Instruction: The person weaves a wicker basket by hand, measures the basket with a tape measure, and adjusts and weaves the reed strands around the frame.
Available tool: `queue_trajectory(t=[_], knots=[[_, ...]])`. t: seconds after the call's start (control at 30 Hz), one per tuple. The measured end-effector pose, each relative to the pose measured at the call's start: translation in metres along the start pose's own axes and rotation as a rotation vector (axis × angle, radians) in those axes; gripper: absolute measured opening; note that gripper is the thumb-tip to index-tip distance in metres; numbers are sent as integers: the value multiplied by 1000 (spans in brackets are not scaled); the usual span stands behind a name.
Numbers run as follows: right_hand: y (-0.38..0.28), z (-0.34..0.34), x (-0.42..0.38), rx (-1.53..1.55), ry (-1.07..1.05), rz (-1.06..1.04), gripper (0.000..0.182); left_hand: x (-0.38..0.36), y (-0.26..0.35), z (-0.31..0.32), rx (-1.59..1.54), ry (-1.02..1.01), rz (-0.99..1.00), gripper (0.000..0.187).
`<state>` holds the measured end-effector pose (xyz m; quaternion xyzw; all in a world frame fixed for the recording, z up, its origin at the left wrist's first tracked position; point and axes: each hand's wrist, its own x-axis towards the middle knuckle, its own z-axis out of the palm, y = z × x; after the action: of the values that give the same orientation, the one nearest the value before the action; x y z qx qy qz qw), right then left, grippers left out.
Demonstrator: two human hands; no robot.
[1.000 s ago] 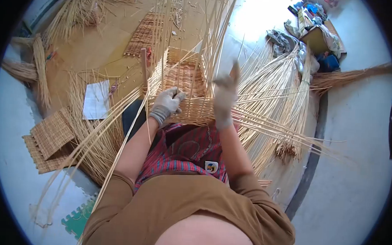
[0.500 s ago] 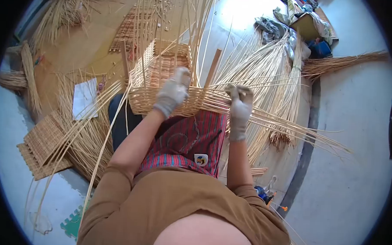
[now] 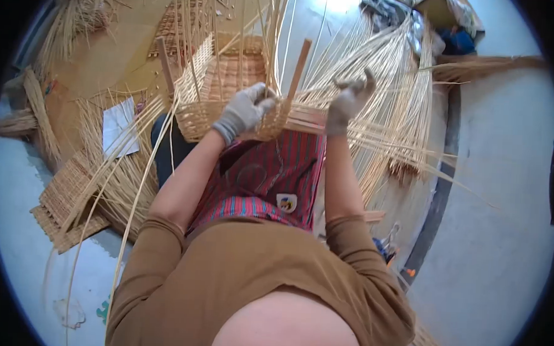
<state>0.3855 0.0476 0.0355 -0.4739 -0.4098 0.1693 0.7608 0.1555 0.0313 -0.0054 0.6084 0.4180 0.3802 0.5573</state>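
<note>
A partly woven wicker basket (image 3: 199, 121) with tall upright stakes rests at my lap, tilted so its inside shows. My left hand (image 3: 242, 112), in a pale work glove, is closed at the near rim, thumb and fingers around the weave by the stakes. To the right my right hand (image 3: 347, 108), also gloved, is raised above long loose weaving strands (image 3: 382, 137) that run out from the basket's right side. Its dark fingertips are spread apart and somewhat blurred. Two flat wooden sticks (image 3: 299, 70) stand up at the basket's corners.
A large fan of pale wicker rods (image 3: 408, 86) lies on the floor at right, near a darker bundle (image 3: 488, 69). At left are more rods, a white paper sheet (image 3: 121, 128) and woven panels (image 3: 72, 184). A striped cloth (image 3: 259, 172) covers my lap.
My right hand has risen and its fingers have spread. My left hand has turned at the rim, slightly lower. The view has shifted a little, and the basket appears higher and more to the left.
</note>
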Motion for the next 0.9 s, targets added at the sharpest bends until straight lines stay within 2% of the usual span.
queue_trajectory(t=[0.03, 0.07, 0.13, 0.17, 0.2, 0.27, 0.3, 0.33, 0.4, 0.43, 0.47, 0.53, 0.6, 0.63, 0.67, 0.7, 0.77, 0.8, 0.83, 0.87, 0.9], knots=[[1, 4, 4, 19, 14, 72, 27, 3, 1, -5, 224, -6, 3, 25], [2, 1, 5, 29, 26, 63, 27, 0, 4, -4, 235, -12, 15, 25], [11, -8, 12, 128, -49, 176, 28, -20, 28, 6, 446, 321, 173, 45], [18, -12, 12, 181, -67, 170, 27, -33, 59, 7, 412, 358, -8, 65], [19, -14, 10, 168, -57, 187, 27, -35, 62, 11, 413, 343, -25, 65], [19, -11, 9, 100, -25, 239, 25, -38, 59, 21, 1151, 334, 452, 77], [23, -10, 9, 42, -59, 310, 25, -21, 31, 33, 1214, 251, 345, 86], [21, -13, 10, 41, -54, 308, 25, -18, 25, 31, 1214, 248, 350, 86], [11, -21, 18, -232, -213, 456, 26, -16, 15, 23, 1252, 75, 296, 88], [-23, -26, 17, -125, -220, 482, 30, -14, 9, 24, 1263, 89, 274, 88], [-40, -30, 8, -160, -277, 393, 33, -12, 20, 24, 1261, 99, 278, 88], [-75, -23, -38, -231, -463, 248, 41, -14, 48, 25, 1286, -132, 20, 85], [-98, 9, -99, -358, -701, 102, 46, -26, 44, 35, 1283, -47, 15, 78], [-101, 30, -127, -444, -815, 3, 46, -29, 21, 36, 1190, 122, 197, 65], [-89, 46, -140, -297, -843, -200, 49, -32, -1, 37, 1099, 275, 388, 55], [-95, 54, -135, -214, -884, 80, 46, -34, 3, 33, 931, 281, 366, 60], [-74, 45, -117, 419, -732, 510, 54, -55, -39, 18, 648, 357, 638, 39], [-47, 37, -91, 711, -394, 714, 47, -56, 23, 25, -42, 407, 399, 29], [-64, 37, -58, -4, -490, 376, 46, -61, 9, 13, -215, 400, 204, 29], [-62, 31, -37, -422, -536, 314, 39, -64, -7, -3, -384, 387, 8, 29], [-45, 31, -32, -626, -744, 272, 36, -62, -11, -13, -380, 386, 13, 29]])
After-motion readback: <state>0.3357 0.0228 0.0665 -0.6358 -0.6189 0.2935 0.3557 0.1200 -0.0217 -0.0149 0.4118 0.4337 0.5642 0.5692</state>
